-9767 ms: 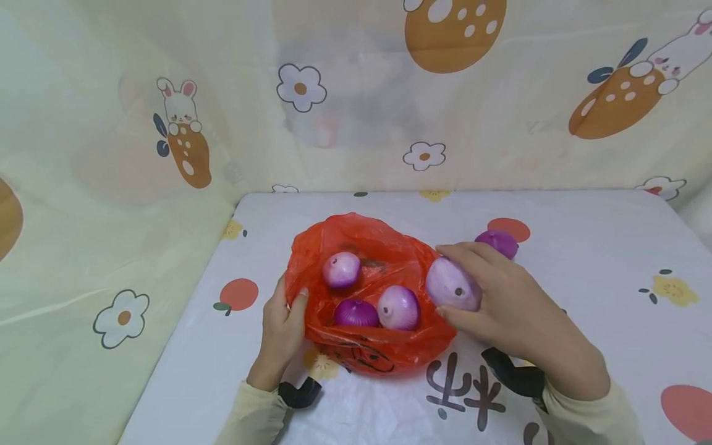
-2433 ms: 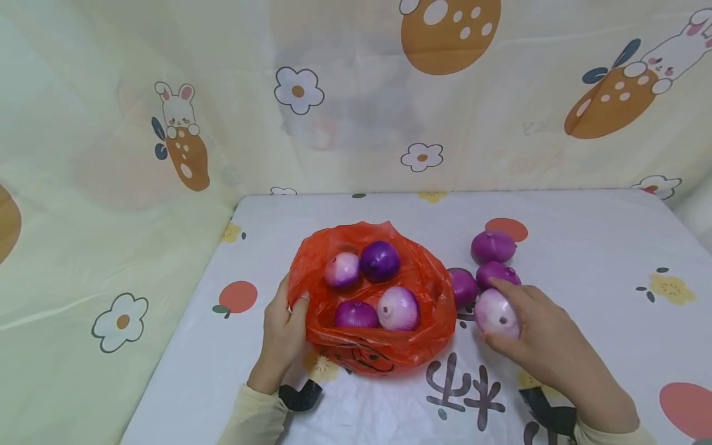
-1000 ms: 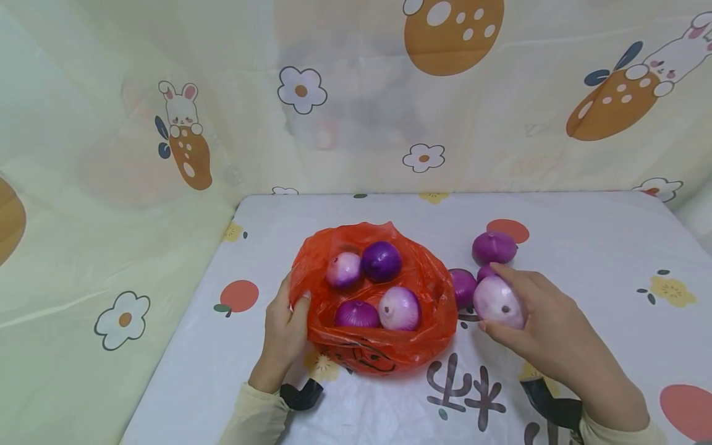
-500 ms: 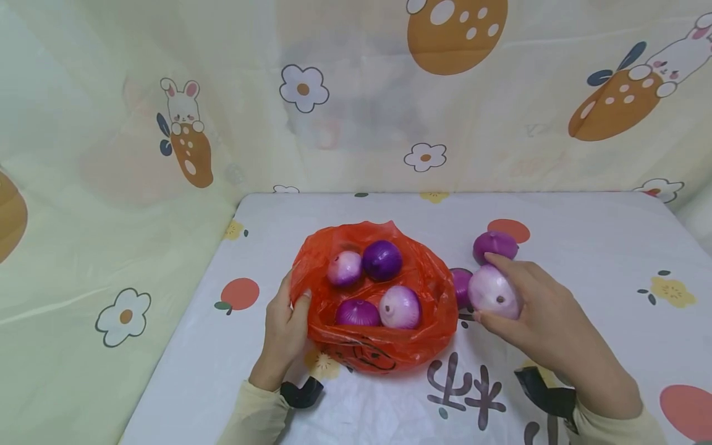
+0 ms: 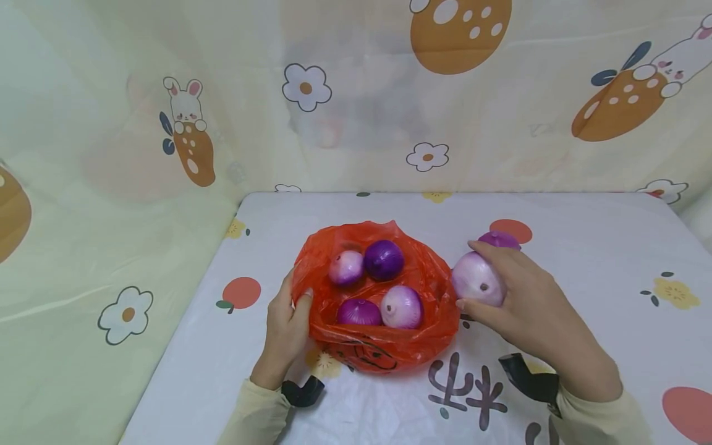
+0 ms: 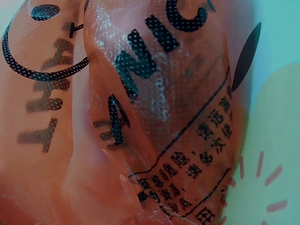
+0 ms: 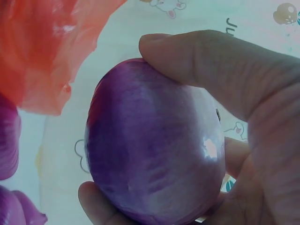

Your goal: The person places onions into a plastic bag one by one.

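Observation:
An open red plastic bag [image 5: 378,349] lies on the table and holds several purple onions [image 5: 384,259]. My left hand [image 5: 286,321] pinches the bag's left rim; the left wrist view shows only the printed bag film [image 6: 140,117]. My right hand [image 5: 520,303] grips a pale purple onion [image 5: 477,279] just off the bag's right edge, lifted above the table. In the right wrist view that onion [image 7: 154,145] fills the frame between thumb and fingers. A darker onion [image 5: 499,240] peeks out behind my right hand.
The table wears a white cloth [image 5: 601,247] printed with red dots and flowers. A cartoon-print curtain [image 5: 356,93] closes off the back and left side. More purple onions [image 7: 9,150] show at the left edge of the right wrist view.
My right hand has lifted the pale onion off the table and carried it left and up toward the bag's right edge. The left hand and bag have stayed put.

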A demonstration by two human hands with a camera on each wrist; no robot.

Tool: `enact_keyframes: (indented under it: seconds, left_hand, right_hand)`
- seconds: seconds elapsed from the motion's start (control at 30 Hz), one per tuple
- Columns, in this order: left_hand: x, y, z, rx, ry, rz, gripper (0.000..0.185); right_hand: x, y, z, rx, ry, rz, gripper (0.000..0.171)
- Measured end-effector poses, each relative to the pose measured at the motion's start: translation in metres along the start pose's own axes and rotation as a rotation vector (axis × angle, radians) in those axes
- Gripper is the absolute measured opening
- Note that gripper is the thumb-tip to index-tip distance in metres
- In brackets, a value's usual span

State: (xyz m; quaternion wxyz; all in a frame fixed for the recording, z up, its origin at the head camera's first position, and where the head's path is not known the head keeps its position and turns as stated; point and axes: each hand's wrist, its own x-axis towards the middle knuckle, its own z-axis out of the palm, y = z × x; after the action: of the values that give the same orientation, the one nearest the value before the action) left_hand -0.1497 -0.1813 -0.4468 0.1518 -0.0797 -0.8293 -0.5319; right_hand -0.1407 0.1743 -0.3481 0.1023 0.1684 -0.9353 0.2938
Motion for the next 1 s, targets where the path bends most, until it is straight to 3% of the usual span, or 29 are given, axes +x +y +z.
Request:
enact_keyframes:
  seconds: [0.73, 1.0]
  left_hand:
    - [0.0, 0.001, 0.0, -0.001, 0.01, -0.017, 0.055]
    - [0.0, 0.0, 0.0, -0.004, 0.016, -0.009, 0.055]
  right_hand:
    - [0.029, -0.017, 0.017, 0.088, -0.059, -0.059, 0.079]
    - [0.038, -0.024, 0.024, 0.115, -0.122, -0.023, 0.08]
